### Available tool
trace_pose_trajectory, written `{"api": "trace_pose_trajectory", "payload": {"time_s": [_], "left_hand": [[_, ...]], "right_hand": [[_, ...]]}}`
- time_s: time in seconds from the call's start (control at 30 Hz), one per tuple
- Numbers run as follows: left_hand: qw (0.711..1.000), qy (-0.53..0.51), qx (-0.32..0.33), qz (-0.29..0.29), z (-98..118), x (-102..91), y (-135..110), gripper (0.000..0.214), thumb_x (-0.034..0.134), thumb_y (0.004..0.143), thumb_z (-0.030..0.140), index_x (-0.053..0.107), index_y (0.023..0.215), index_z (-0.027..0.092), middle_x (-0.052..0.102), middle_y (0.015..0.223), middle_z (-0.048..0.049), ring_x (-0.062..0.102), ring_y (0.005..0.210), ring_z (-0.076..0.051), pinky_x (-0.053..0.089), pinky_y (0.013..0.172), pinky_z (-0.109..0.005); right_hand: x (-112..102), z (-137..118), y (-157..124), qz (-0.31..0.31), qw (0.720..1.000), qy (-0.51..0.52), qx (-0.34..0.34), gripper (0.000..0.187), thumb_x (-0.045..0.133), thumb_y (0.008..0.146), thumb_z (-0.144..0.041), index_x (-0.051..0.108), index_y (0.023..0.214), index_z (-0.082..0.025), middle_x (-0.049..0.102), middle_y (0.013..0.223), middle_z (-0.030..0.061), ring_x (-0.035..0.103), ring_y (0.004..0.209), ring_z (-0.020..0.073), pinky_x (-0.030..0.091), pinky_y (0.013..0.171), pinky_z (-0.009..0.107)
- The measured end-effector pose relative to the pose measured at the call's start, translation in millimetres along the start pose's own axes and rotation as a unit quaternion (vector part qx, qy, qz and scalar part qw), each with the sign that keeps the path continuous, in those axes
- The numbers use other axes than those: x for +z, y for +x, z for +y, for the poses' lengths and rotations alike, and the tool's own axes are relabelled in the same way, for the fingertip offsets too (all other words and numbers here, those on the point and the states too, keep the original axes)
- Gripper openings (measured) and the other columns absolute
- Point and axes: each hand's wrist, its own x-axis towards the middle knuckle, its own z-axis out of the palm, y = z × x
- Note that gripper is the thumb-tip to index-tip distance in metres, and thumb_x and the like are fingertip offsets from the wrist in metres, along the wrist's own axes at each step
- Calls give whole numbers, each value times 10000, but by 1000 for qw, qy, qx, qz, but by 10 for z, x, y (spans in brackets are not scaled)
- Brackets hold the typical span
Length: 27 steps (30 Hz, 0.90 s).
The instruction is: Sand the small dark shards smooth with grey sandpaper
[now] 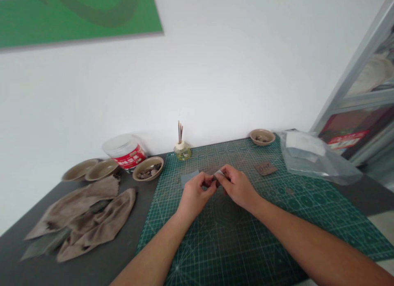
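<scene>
My left hand [196, 194] pinches a small dark piece [216, 180] that looks like a stone, just above the green cutting mat [197, 253]. Against that same piece, my right hand [239, 186] presses a small folded scrap, pale grey at its edge [219, 172], perhaps sandpaper. The fingers of both hands meet and hide most of what is between them. A flat blue-grey sheet [188, 178] lies on the mat behind my left hand. Beyond my right hand is a brown square [265, 168] with handwritten marks.
Small bowls with dark and brown pieces stand left [148, 168] and far right [262, 137]. Stained brown cloths [98, 224] lie at left, near two more bowls and a red-labelled jar [124, 151]. A reed diffuser [182, 149] stands by the wall; a clear plastic bag [317, 156] lies right.
</scene>
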Motion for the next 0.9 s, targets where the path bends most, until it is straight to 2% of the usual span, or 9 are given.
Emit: {"api": "trace_pose_trajectory", "payload": {"time_s": [0.17, 0.6, 0.8, 0.9], "left_hand": [[1000, 15, 18, 3, 28, -15, -6, 99, 613, 829, 262, 608, 769, 183, 623, 706, 7, 580, 665, -133, 436, 639, -237], [1000, -5, 11, 22, 58, 20, -23, 79, 626, 813, 252, 632, 778, 181, 644, 710, -1, 593, 665, -134, 443, 630, -229], [999, -27, 13, 39, 59, -5, -17, 52, 640, 783, 226, 616, 777, 180, 630, 700, 10, 579, 651, -123, 442, 635, -225], [994, -82, -16, 65, 26, -34, 7, 82, 647, 780, 237, 587, 776, 182, 597, 679, 22, 558, 624, -112, 446, 618, -218]], "right_hand": [[13, -21, -4, 6, 1000, 1, 3, 177, 517, 949, -350, 588, 866, -210, 616, 634, -37, 571, 547, 116, 393, 557, 220], [8, -20, -3, -2, 1000, 4, -12, 178, 512, 947, -354, 578, 865, -209, 636, 675, -28, 591, 584, 124, 408, 567, 225], [-28, 126, 123, 62, 996, 40, 47, 207, 438, 964, -380, 531, 878, -216, 659, 723, -5, 619, 585, 146, 444, 562, 251], [-53, 189, 137, 92, 995, 33, 36, 172, 478, 934, -381, 518, 976, -219, 658, 798, 16, 624, 645, 162, 468, 606, 277]]}}
